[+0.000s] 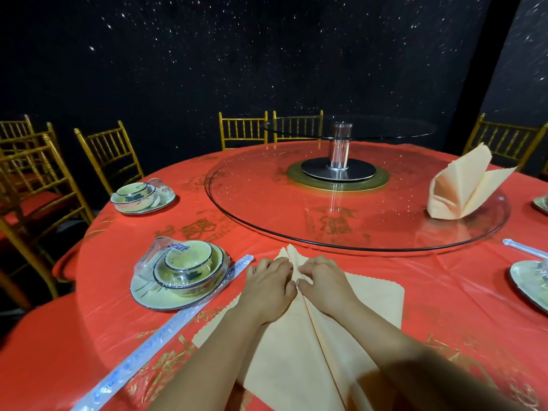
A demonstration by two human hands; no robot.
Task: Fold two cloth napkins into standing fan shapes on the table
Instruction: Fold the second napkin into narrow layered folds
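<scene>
A peach cloth napkin lies on the red table right in front of me, folded to a point that aims away from me, with a crease down its middle. My left hand presses flat on the left flap near the tip. My right hand presses on the right flap, fingers bent against the centre crease. A second peach napkin stands folded upright on the glass turntable at the far right.
A shrink-wrapped bowl and plate set sits left of my hands, with wrapped chopsticks lying diagonally beside it. Another wrapped set is farther left. More dishes and chopsticks sit at the right edge. Gold chairs ring the table.
</scene>
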